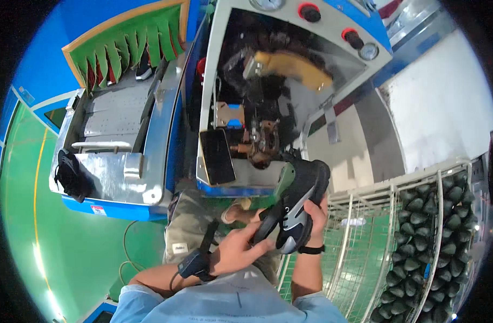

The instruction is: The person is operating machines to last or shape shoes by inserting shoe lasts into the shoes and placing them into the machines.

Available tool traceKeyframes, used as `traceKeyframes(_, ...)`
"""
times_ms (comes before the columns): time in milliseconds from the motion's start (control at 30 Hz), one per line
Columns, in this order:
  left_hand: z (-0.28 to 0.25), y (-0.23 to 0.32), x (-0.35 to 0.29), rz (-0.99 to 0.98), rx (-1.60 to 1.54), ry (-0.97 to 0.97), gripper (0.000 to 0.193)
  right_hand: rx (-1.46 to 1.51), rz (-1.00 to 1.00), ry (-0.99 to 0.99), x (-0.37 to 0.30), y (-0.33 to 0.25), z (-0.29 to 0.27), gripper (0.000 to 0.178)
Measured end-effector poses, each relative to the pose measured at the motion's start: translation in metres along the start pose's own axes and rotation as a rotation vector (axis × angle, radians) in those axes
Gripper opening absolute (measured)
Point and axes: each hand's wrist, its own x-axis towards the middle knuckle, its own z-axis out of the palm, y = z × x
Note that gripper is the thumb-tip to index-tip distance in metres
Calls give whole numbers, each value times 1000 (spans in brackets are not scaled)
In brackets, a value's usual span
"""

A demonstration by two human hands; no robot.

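Observation:
In front of my body, beside the machine's front, I hold a black and grey shoe (300,207) tilted up, a green piece showing at its opening. My right hand (316,218) wraps round its right side, thumb on the grey side panel. Close against the shoe's left side is a dark sole-shaped piece (265,225). My left hand (238,250) has its fingers and thumb closed round the lower end of that piece. Whether the piece touches the shoe along its whole length I cannot tell.
Ahead stands a machine (214,81) with gauges, red-collared knobs and a phone (217,156) on its ledge. At left, a conveyor (117,113) runs under a green strip curtain (128,48); a black shoe (70,175) sits at its near end. A white wire rack (346,237) holds several dark rounded pieces (413,237).

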Motion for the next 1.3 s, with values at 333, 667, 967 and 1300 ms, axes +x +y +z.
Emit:
traceKeyframes(333, -32, 6, 94, 92, -506, 81, 44, -970, -206, -194, 105, -93, 117, 86)
traceKeyframes(667, -47, -14, 130, -22, -667, 141, 36, -1888, -259, -217, 172, -57, 141, 88)
traceKeyframes(967, -47, -34, 73, 20, -115, 123, 28, -1671, -581, -232, 173, -50, 122, 83)
traceKeyframes(1300, -27, -31, 53, 99, 104, 98, 31, -1568, -626, -23, 138, -39, 144, 76)
